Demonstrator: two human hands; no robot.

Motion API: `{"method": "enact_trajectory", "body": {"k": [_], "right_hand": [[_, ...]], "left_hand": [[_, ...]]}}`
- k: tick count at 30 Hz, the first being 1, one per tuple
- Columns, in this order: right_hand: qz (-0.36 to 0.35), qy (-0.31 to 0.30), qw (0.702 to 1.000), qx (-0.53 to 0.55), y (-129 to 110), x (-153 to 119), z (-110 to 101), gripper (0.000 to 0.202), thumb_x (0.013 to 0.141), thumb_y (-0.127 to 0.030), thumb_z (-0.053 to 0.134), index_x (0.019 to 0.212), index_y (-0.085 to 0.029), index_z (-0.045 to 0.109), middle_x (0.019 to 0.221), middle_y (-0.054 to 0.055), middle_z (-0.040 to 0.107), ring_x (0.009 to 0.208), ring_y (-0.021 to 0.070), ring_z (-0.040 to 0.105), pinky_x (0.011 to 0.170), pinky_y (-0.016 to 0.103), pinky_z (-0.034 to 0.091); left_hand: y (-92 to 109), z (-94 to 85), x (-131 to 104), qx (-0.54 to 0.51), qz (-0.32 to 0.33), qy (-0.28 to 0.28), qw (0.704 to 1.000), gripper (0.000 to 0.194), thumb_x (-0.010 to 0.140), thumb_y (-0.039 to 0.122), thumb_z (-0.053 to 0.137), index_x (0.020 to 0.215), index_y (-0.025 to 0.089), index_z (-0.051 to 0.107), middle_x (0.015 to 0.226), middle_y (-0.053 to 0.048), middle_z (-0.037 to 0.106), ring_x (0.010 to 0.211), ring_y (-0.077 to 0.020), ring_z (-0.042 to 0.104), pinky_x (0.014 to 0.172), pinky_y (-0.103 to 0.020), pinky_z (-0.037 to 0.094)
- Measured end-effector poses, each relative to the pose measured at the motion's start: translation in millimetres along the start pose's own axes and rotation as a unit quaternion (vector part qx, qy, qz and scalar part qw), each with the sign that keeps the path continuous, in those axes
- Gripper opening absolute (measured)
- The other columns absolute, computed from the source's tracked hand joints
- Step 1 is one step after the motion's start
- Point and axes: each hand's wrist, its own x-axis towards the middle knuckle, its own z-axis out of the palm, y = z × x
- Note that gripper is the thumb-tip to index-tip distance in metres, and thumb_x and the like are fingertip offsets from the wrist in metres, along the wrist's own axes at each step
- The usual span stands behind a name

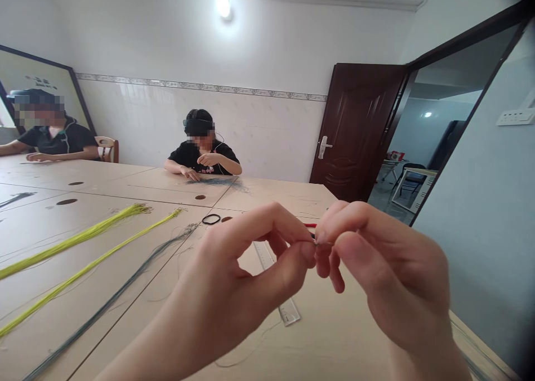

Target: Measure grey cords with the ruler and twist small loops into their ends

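My left hand (pixel 251 275) and my right hand (pixel 397 275) meet above the table, thumb and forefinger pinched on each. A short stretch of thin thread (pixel 325 244) shows between the two pinches; most of it is hidden by the fingers. Under my hands lies a clear ruler (pixel 290 312), partly covered by my left hand. Just behind the fingertips a bit of a red object (pixel 310 225) peeks out, its kind hidden. A fine loose strand (pixel 246 358) curves over the table below my left hand.
On the table (pixel 288 194), left, lie a thick yellow thread bundle (pixel 83 242), a thinner yellow one (pixel 104 263) and a grey one (pixel 121 292). A black ring (pixel 211 224) lies near a cable hole. Two people (pixel 200 147) sit across, one handling dark strands (pixel 217 181).
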Motion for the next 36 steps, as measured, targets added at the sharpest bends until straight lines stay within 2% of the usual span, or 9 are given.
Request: {"method": "enact_trajectory", "body": {"k": [4,12,19,28,36], "right_hand": [[0.047,-0.024,0.999,-0.002,-0.1,2.1,-1.3,0.032,0.094,-0.032,0.045,0.068,-0.018,0.057,0.059,-0.003,0.053,0.054,0.0054,0.05,0.047,0.014,0.043],[0.074,-0.006,0.997,0.004,-7.0,-0.4,-0.7,0.018,0.088,-0.027,0.056,0.072,-0.02,0.059,0.062,-0.005,0.055,0.05,0.0041,0.049,0.042,0.011,0.042],[0.019,0.009,1.0,-0.004,-2.4,-1.3,1.0,0.009,0.085,-0.021,0.059,0.077,-0.019,0.062,0.064,-0.004,0.056,0.056,0.0034,0.052,0.043,0.009,0.043],[-0.055,0.031,0.998,-0.018,2.9,-3.5,2.3,0.007,0.087,-0.017,0.058,0.081,-0.017,0.062,0.065,-0.003,0.056,0.06,0.0054,0.053,0.047,0.014,0.044],[-0.077,0.027,0.996,-0.026,2.0,-2.1,2.7,0.008,0.089,-0.018,0.055,0.084,-0.017,0.061,0.068,-0.003,0.055,0.062,0.0051,0.054,0.052,0.017,0.045]], "left_hand": [[-2.3,2.1,0.3,0.045,0.028,0.017,0.998,0.017,0.08,0.01,0.053,0.074,0.025,0.057,0.067,0.009,0.06,0.061,-0.0059,0.054,0.045,-0.011,0.04],[-4.2,1.9,-1.8,0.052,0.054,0.036,0.996,0.02,0.078,0.006,0.054,0.075,0.025,0.057,0.066,0.012,0.059,0.06,-0.0026,0.053,0.048,-0.007,0.041],[-4.1,2.1,-1.4,0.034,0.065,0.046,0.996,0.016,0.079,0.009,0.055,0.073,0.024,0.058,0.06,0.01,0.055,0.056,-0.0041,0.052,0.045,-0.01,0.042],[-2.0,-0.5,-2.7,0.025,0.076,0.052,0.995,0.015,0.078,0.008,0.054,0.073,0.022,0.058,0.063,0.01,0.058,0.057,-0.0036,0.055,0.049,-0.01,0.044],[0.5,1.9,-0.9,0.009,0.073,0.056,0.996,0.015,0.076,0.007,0.055,0.071,0.021,0.058,0.062,0.009,0.06,0.055,-0.0046,0.055,0.048,-0.012,0.046]]}}
